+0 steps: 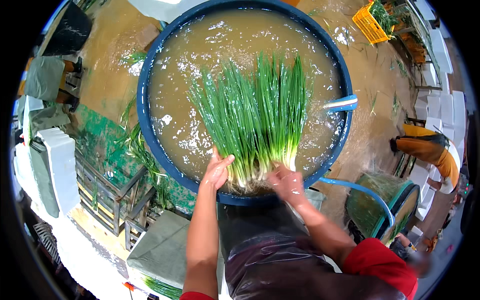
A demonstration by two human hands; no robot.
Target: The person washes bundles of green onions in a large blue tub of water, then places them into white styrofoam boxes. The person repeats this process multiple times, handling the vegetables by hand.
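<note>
A broad bunch of green onions (247,116) lies on brown water (176,86) in a large round blue tub (144,75). Their green tops point away from me, with white stems and stringy roots near the close rim. At the left of the root end, my left hand (217,170) grips the bunch, thumb on top and fingers partly hidden behind it. Blurred by motion, my right hand (287,182) is against the roots on the right side; whether its fingers close on any stems is unclear.
A blue hose (341,104) hangs over the tub's right rim. Behind it stands a yellow crate (371,23) of greens. At right is another tub (382,206), near a person in orange trousers (431,148). Wooden pallets (101,195) and white foam boxes (58,168) are at left.
</note>
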